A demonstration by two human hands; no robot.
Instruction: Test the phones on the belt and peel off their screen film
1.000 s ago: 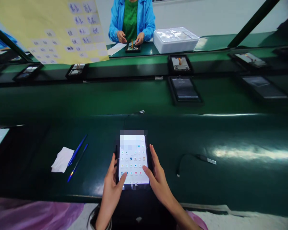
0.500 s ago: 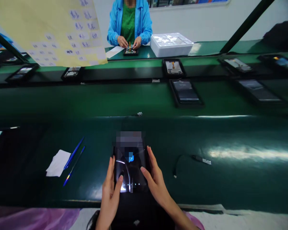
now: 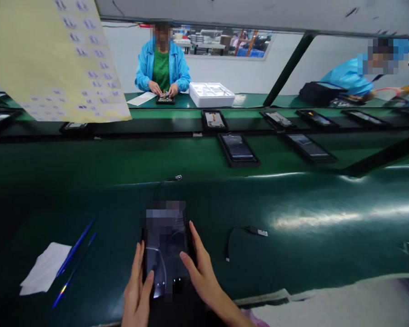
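A black tablet (image 3: pixel 170 268) lies between my two hands near the table's front edge, its dark glossy screen facing up. Small light dots and a curved reflection show on the glass. My left hand (image 3: pixel 136 286) grips its left side, fingers along the edge and thumb over the screen's lower left. On the opposite side, my right hand (image 3: pixel 202 272) wraps the right edge, with its thumb at the screen's right part. A short black cable (image 3: pixel 230 240) with a metal plug lies to the right of my right hand.
Two blue pens (image 3: pixel 75 247) and white paper (image 3: pixel 46 268) lie left. Framed tablets (image 3: pixel 238 147) and opened devices (image 3: pixel 214 120) line the strip ahead. A yellow sheet (image 3: pixel 61 68) hangs upper left. Across, a co-worker (image 3: pixel 162 68) handles a device beside a white box (image 3: pixel 211 94); another person leans far right.
The view has swung right and up, bringing another person and more devices into sight. Both hands keep their hold on the tablet. The blue spot on its screen no longer shows.
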